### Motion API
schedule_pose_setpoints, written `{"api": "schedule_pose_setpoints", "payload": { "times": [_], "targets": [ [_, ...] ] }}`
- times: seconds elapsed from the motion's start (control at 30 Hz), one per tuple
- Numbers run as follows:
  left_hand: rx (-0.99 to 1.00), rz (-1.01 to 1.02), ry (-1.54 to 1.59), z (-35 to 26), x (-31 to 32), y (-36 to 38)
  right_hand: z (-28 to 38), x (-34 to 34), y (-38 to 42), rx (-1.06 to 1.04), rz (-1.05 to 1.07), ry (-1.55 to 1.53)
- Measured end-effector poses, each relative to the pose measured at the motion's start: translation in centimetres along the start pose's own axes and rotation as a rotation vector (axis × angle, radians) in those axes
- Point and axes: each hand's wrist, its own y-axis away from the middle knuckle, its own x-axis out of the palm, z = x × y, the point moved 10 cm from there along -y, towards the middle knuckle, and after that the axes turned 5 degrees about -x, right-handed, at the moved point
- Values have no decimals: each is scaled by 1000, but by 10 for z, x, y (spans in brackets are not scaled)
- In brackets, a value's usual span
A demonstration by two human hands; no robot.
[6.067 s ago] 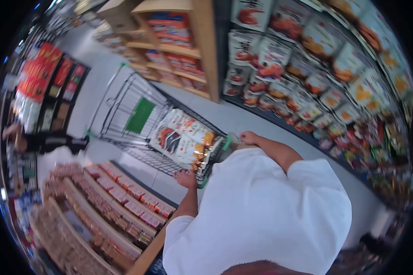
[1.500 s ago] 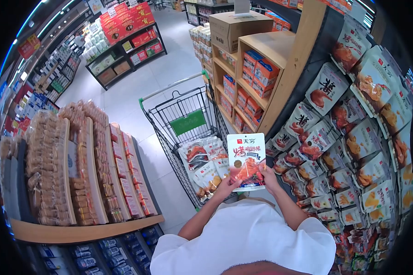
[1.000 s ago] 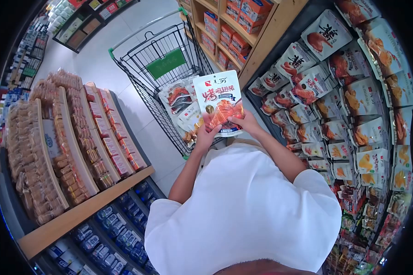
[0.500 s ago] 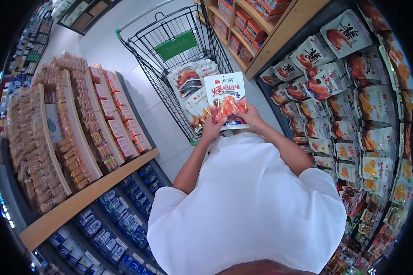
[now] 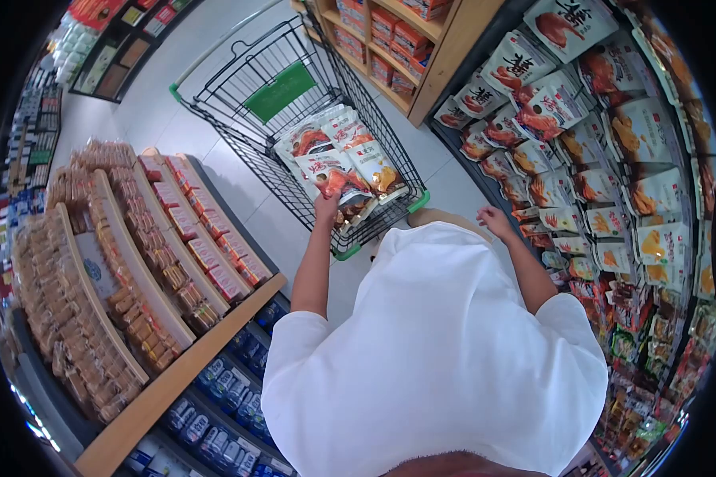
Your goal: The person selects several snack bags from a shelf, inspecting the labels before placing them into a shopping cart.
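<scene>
Over the near end of the wire shopping cart (image 5: pixel 264 167), my left hand (image 5: pixel 327 208) holds a white snack packet (image 5: pixel 326 171) with a reddish food picture by its lower edge. The packet lies against several similar packets (image 5: pixel 374 165) inside the cart. My right hand (image 5: pixel 495 220) is off to the right, outside the cart and beside the packet shelves. Its fingers are loosely curled and apart, and nothing shows in them.
Racks of hanging snack packets (image 5: pixel 605 187) line the right side. A wooden shelf with orange boxes (image 5: pixel 398 40) stands beyond the cart. On the left is a display of packaged goods (image 5: pixel 147 254) with a wooden edge (image 5: pixel 179 370).
The packet, held by both hands before, is now in the cart with only my left hand on it. My right hand has let go and moved right. The view has shifted.
</scene>
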Motion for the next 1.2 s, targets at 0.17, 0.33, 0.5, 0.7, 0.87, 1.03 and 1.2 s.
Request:
{"api": "schedule_pose_setpoints", "payload": {
  "times": [0.17, 0.33, 0.5, 0.7, 0.87, 1.03, 1.2],
  "targets": [
    [-85, 115, -11, -30, 37, -56, -142, -49, 119, 528, -296, -148],
    [-285, 180, 197, -39, 74, -85, -211, -27, 204, 531, -354, -147],
    [-300, 299, -34, -8, 100, -68, -238, 6, 206, 397, -258, -61],
    [-302, 404, -227, 75, 122, 10, -201, 11, 164, 219, -223, -64],
    [286, 396, -591, 82, 133, 61, -107, -14, 140, 335, -245, -99],
    [352, 430, -577, 54, 129, 99, -109, -22, 95, 139, -179, -153],
    [347, 454, -722, 32, 128, 130, -84, -17, 100, 143, -169, -28]
  ]
}}
